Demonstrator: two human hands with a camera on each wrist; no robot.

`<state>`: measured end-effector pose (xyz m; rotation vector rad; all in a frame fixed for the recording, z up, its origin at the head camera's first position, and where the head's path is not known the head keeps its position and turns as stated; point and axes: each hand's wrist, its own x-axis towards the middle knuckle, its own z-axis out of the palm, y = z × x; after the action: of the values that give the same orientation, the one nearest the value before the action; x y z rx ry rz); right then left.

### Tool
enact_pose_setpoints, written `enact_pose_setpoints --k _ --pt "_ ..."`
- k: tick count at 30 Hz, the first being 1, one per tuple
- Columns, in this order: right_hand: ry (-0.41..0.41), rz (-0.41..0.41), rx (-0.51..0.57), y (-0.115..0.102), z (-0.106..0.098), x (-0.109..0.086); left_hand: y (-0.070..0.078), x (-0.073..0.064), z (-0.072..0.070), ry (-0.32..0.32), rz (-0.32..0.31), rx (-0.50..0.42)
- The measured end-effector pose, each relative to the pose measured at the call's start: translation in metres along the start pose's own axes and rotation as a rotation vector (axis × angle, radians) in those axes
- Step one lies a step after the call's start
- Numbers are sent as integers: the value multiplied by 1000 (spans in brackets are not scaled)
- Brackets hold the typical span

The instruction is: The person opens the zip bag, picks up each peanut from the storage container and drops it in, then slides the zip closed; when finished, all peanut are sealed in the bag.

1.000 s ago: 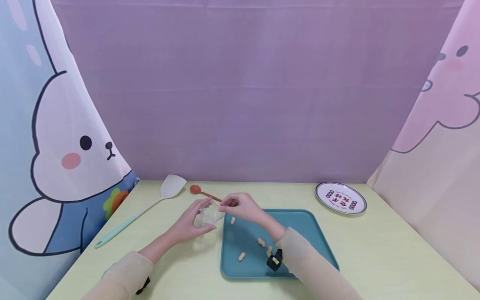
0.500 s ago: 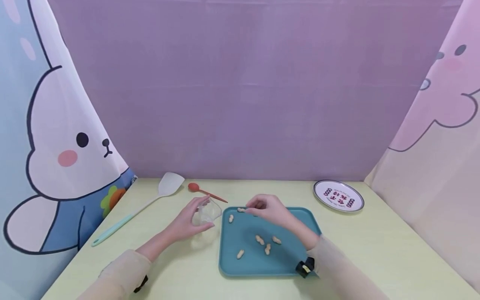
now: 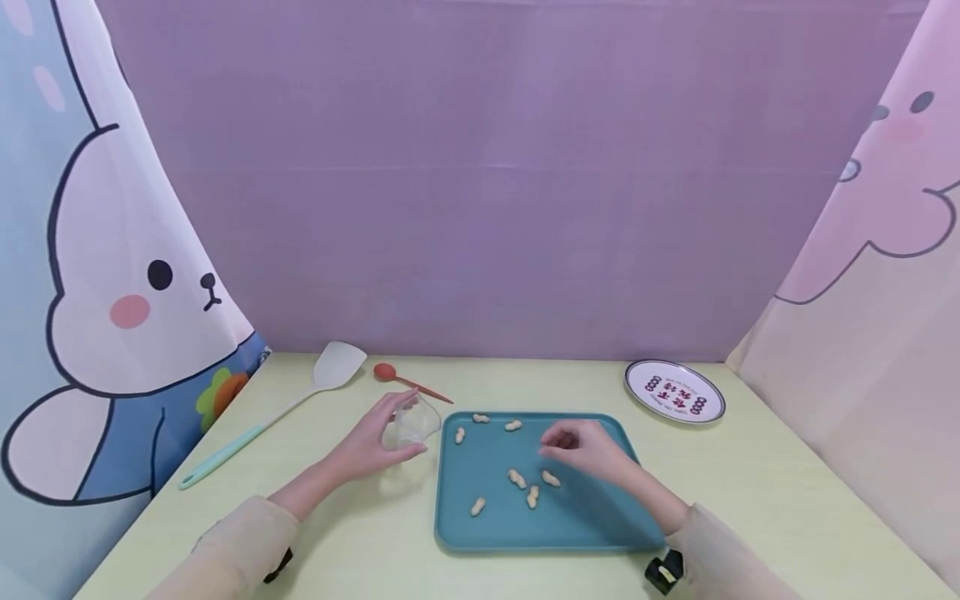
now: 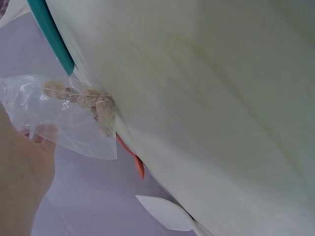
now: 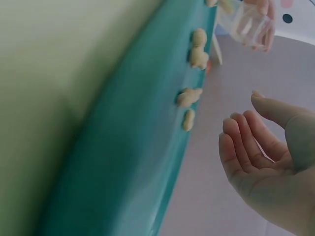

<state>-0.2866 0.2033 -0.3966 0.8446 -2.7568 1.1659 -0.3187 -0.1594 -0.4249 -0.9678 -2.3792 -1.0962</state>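
In the head view my left hand holds a clear plastic bag between thumb and fingers, left of the tray. Through its film, in the left wrist view, several unshelled peanuts show at the bag's end. My right hand hovers over the right part of the blue-green tray. Its fingers are loosely bent, with the thumb apart and nothing between them in the right wrist view. Scattered on the tray lie several more peanuts, all left of that hand.
A white spatula with a mint handle lies at the table's left. Behind the bag is a small red spoon, its handle toward the tray. At the back right sits an oval plate with red print. A purple cloth hangs behind the table.
My right hand has moved from the bag's mouth rightward and nearer over the tray, uncovering peanuts at the tray's back and middle. The left hand keeps its hold on the bag.
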Motion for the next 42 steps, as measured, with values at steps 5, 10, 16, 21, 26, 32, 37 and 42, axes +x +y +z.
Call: enact_pose_setpoints --k 5,10,16,21,26,32,37,42 --pt "5 -13 -19 8 1 -6 0 1 1 -8 -5 7" --pt "-9 -4 -37 15 2 -9 1 1 0 -9 -13 0" --pt "-86 28 -44 19 2 -9 0 0 0 -8 -16 4" --pt "-148 42 -29 18 2 -9 -2 -1 1 -15 -14 12" --pt "-164 41 -55 18 2 -9 -2 -1 2 -13 -5 8" --pt "-176 43 -72 21 3 -10 -4 0 3 -21 -5 0" --pt "-191 45 -84 22 3 -10 -4 0 3 -23 -11 -2" --pt "-194 51 -76 20 0 -11 -3 0 3 -30 -16 -14"
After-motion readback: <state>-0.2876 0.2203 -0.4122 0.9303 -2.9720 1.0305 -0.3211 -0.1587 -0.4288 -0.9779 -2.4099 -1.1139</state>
